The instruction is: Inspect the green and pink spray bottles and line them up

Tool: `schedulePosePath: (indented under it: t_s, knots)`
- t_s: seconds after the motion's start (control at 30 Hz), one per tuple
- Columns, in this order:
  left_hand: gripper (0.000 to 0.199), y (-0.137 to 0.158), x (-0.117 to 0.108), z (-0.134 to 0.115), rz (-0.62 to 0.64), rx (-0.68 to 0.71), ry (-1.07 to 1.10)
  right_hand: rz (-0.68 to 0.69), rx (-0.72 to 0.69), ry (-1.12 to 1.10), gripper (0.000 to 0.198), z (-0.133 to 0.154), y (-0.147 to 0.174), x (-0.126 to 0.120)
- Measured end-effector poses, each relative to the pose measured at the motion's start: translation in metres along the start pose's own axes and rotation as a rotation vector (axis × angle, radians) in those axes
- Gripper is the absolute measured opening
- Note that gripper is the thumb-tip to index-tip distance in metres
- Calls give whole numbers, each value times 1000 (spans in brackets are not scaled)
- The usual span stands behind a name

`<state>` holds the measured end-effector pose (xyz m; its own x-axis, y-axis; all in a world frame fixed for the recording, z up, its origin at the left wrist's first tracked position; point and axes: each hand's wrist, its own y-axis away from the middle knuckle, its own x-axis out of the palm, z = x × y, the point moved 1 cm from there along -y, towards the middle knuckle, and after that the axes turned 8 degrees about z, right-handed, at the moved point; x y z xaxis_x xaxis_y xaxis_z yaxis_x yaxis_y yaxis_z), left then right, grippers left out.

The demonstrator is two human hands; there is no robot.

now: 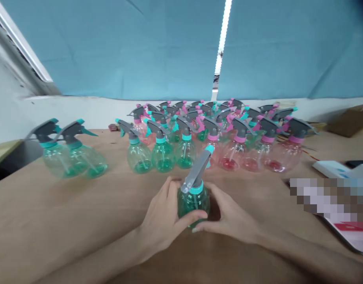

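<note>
Both forearms are slanting in low across the worktop, and just ahead of them two bare hands are holding one green spray bottle, our landmark! Left hand is gripping its left side, fingers clamped round it, thumb lying across the front. Right hand is cupping the other side, its fingers clamped on the same bottle, thumb pressing low near the base. Turquoise nozzle is pointing away from the camera, over a turquoise collar; whether the base is touching the worktop, you can't tell.

Beyond that green bottle, the crowd is lining up: three green bottles are standing in front, just past it to the left, and four pink bottles are continuing the row to the right. More sprayer heads are bunching up behind them. Well off to its left, a green pair is standing apart. Over on its right, a flat device is lying partly pixelated, a white object is sitting just past that, and a brown box is resting farther back. Behind everything, blue cloth is hanging, bright light showing through a slit!
</note>
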<state>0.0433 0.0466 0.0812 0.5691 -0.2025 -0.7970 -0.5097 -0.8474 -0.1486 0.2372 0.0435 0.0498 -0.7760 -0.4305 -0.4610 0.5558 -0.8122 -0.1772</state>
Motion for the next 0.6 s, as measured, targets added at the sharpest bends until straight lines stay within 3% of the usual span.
schedulePosePath:
  t_s: [0.17,0.3,0.43,0.53,0.6]
  knots:
    - [50,-13,-2,-13,19,138,100,-12,-4,-10,85,1,14,-10]
    - [59,-40,-12,-35,27,104,326,-15,0,11,87,-4,13,-16]
    - [39,-60,-15,-55,58,72,439,-10,-18,9,86,-4,8,-17]
    - [21,-66,-9,-58,15,80,422,14,6,132,92,1,13,-27]
    - [24,-68,-4,-56,-31,103,400,-11,43,318,90,0,26,-43]
